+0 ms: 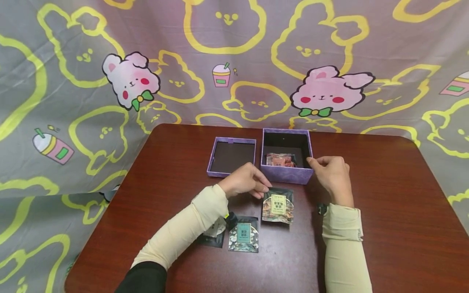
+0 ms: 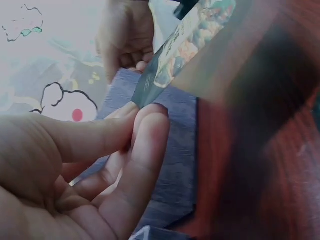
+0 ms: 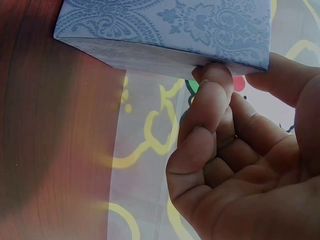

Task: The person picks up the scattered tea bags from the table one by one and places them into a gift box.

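My left hand (image 1: 246,181) pinches a top corner of a dark sachet (image 1: 278,206) between thumb and fingertips. The sachet has a yellow label and a patterned front; in the left wrist view it slants up from the fingertips. An open purple patterned box (image 1: 286,175) stands just beyond it, with a reddish sachet (image 1: 279,160) inside. At the box's right front corner, my right hand (image 1: 332,176) grips the edge with thumb and index finger. The right wrist view shows the curled fingers (image 3: 212,95) against the box wall.
Left of the box lies its shallow purple lid (image 1: 210,167), dark inside facing up. A green-labelled sachet (image 1: 243,235) lies on the brown table (image 1: 395,211) nearer me. Another dark sachet (image 1: 216,239) is partly hidden under my left forearm. A cartoon-printed cloth (image 1: 253,61) hangs behind the table.
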### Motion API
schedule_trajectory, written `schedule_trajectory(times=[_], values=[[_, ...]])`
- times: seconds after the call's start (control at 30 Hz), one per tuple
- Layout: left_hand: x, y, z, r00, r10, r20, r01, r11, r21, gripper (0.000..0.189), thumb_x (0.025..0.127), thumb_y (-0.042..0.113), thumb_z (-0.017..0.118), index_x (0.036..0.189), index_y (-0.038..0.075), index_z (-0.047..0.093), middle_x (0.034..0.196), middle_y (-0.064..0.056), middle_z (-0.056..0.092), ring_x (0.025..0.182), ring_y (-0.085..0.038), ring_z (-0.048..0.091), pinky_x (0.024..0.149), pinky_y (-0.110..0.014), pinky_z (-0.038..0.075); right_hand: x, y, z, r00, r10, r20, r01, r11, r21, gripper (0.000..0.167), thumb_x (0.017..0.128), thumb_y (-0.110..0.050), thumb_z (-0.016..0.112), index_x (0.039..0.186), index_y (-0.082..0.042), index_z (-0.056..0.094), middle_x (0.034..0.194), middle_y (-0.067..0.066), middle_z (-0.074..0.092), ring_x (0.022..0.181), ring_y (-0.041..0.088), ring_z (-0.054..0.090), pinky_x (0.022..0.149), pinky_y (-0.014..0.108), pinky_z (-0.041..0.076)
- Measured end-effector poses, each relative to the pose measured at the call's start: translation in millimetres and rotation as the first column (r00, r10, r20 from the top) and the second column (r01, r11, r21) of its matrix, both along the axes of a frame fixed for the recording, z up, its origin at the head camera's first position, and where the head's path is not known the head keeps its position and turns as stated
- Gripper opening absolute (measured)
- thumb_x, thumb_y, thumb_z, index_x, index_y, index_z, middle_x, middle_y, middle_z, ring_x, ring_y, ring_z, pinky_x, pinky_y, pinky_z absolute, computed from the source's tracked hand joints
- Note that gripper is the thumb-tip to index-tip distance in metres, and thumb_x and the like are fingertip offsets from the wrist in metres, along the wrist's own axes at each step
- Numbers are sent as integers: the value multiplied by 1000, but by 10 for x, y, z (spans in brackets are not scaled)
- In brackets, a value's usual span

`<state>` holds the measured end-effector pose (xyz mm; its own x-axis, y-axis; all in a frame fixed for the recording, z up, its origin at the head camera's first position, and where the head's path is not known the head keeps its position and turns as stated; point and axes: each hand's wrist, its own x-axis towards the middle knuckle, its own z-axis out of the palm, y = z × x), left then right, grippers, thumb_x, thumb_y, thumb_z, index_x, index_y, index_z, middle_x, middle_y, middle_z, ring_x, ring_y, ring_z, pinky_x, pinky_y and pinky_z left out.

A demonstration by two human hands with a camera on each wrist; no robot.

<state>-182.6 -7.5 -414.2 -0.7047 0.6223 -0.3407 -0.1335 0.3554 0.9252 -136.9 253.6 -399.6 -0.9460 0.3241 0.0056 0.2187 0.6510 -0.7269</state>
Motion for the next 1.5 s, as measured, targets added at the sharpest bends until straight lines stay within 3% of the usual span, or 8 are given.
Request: schedule_trajectory(times=[0.33, 0.6, 1.1, 1.5], values=[[-38, -28, 219, 1000, -24, -12, 25, 999, 27, 10, 88, -8, 72, 96, -7, 76, 78, -18, 73, 60, -20, 68, 69, -46, 61, -6, -1, -21, 1000, -6, -19, 6, 1000, 9, 46, 97, -43, 64, 99, 1, 78, 103, 22, 72, 104, 46, 53, 81, 51, 42], [-63, -18, 244, 1000, -30, -4, 30, 999, 36, 10, 88, -8, 72, 98, -8, 76, 80, -17, 73, 60, -19, 68, 69, -45, 61, -13, 1, -7, 1000, -7, -6, 7, 1000, -11, 47, 96, -45, 65, 100, 0, 78, 106, 22, 71, 111, 50, 49, 85, 55, 42], [-211, -5, 452, 1000, -7, 17, 6, 997, 75, 12, 90, -6, 71, 101, -7, 76, 88, -18, 74, 63, -20, 69, 71, -43, 61, -19, 1, -11, 1000, -7, 5, 7, 1000, -2, 48, 97, -45, 63, 100, 0, 77, 103, 21, 71, 107, 44, 51, 80, 51, 43], [-349, 40, 524, 999, -13, -38, 16, 997, 73, 13, 89, -6, 72, 102, -8, 75, 91, -17, 74, 62, -19, 69, 73, -45, 61, -7, 11, -20, 1000, -1, -6, 1, 1000, 9, 48, 98, -45, 63, 101, 1, 78, 103, 22, 72, 105, 44, 52, 78, 49, 43]])
